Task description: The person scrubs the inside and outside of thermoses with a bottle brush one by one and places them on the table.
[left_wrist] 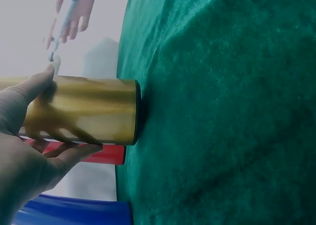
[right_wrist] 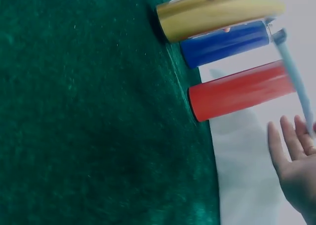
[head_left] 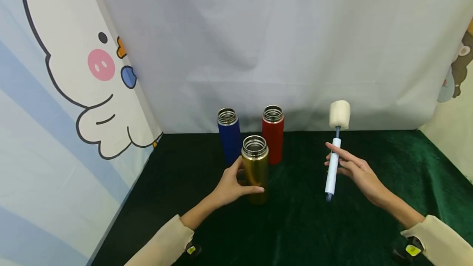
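Note:
My left hand (head_left: 230, 187) grips an open gold bottle (head_left: 256, 169) round its body, thumb on the near side. The bottle stands upright, its threaded metal mouth (head_left: 255, 143) facing up and its base close to the green cloth in the left wrist view. To the right, my right hand (head_left: 363, 175) holds a sponge bottle brush (head_left: 333, 167) by its pale blue handle, between thumb and fingers. The white sponge head (head_left: 339, 114) points up and away, well apart from the gold bottle. Some right-hand fingers are extended in the right wrist view.
Behind the gold bottle stand an uncapped blue bottle (head_left: 230, 141) and an uncapped red bottle (head_left: 273, 138). Dark green cloth (head_left: 295, 225) covers the table. A pale curtain (head_left: 295, 44) hangs along the back edge, and a printed cartoon sheet (head_left: 55, 143) borders the left.

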A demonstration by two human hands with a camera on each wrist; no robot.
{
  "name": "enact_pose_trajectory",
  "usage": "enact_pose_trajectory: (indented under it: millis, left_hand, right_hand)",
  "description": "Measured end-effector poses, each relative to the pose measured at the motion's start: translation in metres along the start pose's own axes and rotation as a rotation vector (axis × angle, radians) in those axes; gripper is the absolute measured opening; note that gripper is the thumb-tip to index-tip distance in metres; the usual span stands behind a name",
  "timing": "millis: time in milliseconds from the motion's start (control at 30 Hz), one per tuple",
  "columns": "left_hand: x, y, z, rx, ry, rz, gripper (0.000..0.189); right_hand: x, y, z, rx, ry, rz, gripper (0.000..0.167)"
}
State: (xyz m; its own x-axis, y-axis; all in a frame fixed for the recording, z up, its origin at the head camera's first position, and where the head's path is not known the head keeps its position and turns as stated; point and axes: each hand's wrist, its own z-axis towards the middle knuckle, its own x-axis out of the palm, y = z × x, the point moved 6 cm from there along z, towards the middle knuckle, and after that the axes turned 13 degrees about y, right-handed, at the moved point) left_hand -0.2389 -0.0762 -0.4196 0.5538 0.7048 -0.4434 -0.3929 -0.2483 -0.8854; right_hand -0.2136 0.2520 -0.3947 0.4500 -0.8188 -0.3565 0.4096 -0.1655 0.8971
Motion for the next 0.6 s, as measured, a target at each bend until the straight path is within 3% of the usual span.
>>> enact_pose_trajectory:
  millis: [167, 267, 367, 500, 600]
  left_hand:
    - [0.003, 0.003, 0.003, 0.01, 0.003, 0.006, 0.086]
    - [0.005, 0.004, 0.005, 0.022, 0.004, 0.017, 0.085]
    - [0.007, 0.003, 0.008, 0.033, 0.005, 0.03, 0.084]
    - [0.009, 0.005, 0.01, 0.033, -0.003, 0.033, 0.083]
    - [0.009, 0.007, 0.011, 0.029, -0.007, 0.033, 0.084]
  right_hand:
    - [-0.003, 0.016, 0.003, -0.149, -0.18, -0.333, 0.053]
    - [-0.009, 0.025, 0.003, -0.255, -0.303, -0.426, 0.051]
    - [-0.018, 0.032, 0.004, -0.358, -0.378, -0.335, 0.043]
    - [-0.031, 0.041, 0.008, -0.476, -0.435, -0.01, 0.035]
    - [-0.041, 0.047, 0.009, -0.461, -0.499, 0.245, 0.033]
